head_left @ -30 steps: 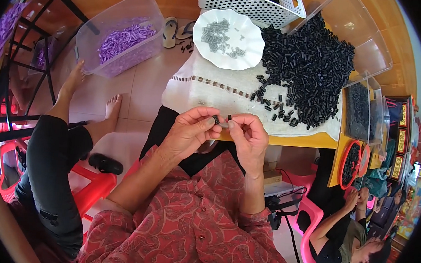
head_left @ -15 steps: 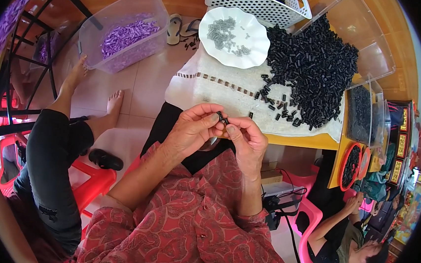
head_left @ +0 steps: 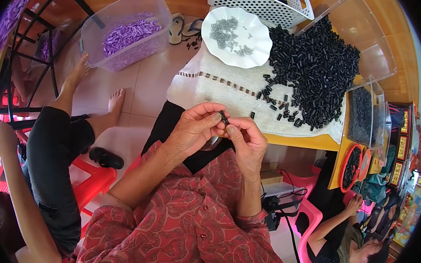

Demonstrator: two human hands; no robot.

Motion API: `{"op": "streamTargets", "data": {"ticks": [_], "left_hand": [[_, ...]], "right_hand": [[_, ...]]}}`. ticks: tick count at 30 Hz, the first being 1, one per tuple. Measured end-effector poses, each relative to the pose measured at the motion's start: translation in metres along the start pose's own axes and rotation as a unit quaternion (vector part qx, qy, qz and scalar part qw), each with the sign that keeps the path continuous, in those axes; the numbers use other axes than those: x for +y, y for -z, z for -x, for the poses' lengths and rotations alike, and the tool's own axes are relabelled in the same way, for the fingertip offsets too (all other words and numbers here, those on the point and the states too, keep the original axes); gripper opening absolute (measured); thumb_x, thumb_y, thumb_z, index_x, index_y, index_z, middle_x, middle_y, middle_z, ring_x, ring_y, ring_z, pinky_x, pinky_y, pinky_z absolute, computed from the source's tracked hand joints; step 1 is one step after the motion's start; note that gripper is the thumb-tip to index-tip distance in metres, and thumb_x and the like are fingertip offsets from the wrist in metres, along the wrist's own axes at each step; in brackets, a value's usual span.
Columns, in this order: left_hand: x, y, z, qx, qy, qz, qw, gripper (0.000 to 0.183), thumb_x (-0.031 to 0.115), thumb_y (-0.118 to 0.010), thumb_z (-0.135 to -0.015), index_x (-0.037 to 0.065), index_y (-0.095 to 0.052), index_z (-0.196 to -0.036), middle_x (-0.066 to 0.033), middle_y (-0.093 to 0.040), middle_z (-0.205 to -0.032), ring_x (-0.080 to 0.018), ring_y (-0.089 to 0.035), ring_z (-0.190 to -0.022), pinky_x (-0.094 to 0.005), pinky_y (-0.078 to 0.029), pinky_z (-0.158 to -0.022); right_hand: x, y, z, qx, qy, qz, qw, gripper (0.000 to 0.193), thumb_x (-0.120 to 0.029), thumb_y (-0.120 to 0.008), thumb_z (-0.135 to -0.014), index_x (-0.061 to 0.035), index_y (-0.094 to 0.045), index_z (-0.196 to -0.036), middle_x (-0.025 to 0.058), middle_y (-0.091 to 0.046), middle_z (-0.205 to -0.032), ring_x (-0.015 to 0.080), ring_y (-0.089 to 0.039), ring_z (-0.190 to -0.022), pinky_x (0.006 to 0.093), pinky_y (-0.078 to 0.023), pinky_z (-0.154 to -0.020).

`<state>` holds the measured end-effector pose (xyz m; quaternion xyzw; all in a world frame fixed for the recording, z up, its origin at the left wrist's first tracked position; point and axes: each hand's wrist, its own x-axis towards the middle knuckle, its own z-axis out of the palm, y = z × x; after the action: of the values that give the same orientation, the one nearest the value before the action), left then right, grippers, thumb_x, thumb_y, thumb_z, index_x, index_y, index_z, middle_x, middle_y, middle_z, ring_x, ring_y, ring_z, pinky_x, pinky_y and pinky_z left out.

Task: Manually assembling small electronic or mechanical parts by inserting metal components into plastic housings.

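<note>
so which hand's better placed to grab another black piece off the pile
Right, probably. The right hand sits nearer the pile of black tubular pieces, which spreads on that side of the table. The left hand pinches the small black piece and lies farther away.

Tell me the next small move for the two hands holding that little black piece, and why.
Probably press the small black piece fully together between the fingertips, then drop it on the white cloth. Left hand and right hand both pinch it at chest height, off the table, with the heap of black parts waiting beyond.
</note>
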<state>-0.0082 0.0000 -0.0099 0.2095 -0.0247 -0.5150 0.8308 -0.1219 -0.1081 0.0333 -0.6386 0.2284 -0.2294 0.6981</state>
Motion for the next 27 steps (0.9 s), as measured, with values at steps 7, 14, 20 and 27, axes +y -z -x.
{"op": "streamTargets", "data": {"ticks": [7,14,20,27], "left_hand": [[-0.001,0.002,0.0,-0.009,-0.012,-0.008,1.0,0.023,0.001,-0.056,-0.096,-0.002,-0.06,-0.118,-0.0144,-0.066,-0.109,-0.0156,-0.066,-0.088,-0.0314,-0.057,-0.08],[-0.001,-0.001,0.001,-0.005,-0.026,-0.02,0.999,0.023,0.0,-0.055,-0.096,-0.003,-0.06,-0.118,-0.0141,-0.066,-0.108,-0.0155,-0.066,-0.089,-0.0308,-0.057,-0.08],[-0.002,0.0,0.002,0.003,-0.037,-0.043,0.998,0.022,0.0,-0.056,-0.095,-0.002,-0.061,-0.117,-0.013,-0.066,-0.108,-0.0142,-0.065,-0.089,-0.0299,-0.057,-0.078],[-0.003,-0.002,0.002,0.021,-0.042,-0.056,0.997,0.022,0.001,-0.057,-0.095,-0.002,-0.061,-0.117,-0.0107,-0.067,-0.104,-0.0132,-0.065,-0.086,-0.0299,-0.057,-0.077]], "right_hand": [[-0.001,-0.005,0.0,0.001,0.031,0.011,0.999,0.011,0.004,-0.061,-0.091,0.0054,-0.064,-0.102,0.0077,-0.062,-0.097,0.0131,-0.066,-0.086,0.0239,-0.054,-0.076],[0.0,-0.007,-0.001,0.008,0.092,0.109,0.99,0.01,0.003,-0.062,-0.091,0.0049,-0.064,-0.1,0.0084,-0.063,-0.096,0.013,-0.065,-0.084,0.0235,-0.053,-0.074],[0.003,-0.012,0.0,0.038,0.081,0.059,0.994,0.009,0.003,-0.064,-0.09,0.0033,-0.064,-0.099,0.0077,-0.064,-0.095,0.012,-0.065,-0.083,0.022,-0.052,-0.07],[0.001,-0.016,-0.001,0.045,0.131,0.168,0.976,0.011,0.002,-0.065,-0.089,0.0032,-0.064,-0.1,0.0086,-0.063,-0.092,0.0113,-0.064,-0.08,0.0224,-0.053,-0.068]]}}
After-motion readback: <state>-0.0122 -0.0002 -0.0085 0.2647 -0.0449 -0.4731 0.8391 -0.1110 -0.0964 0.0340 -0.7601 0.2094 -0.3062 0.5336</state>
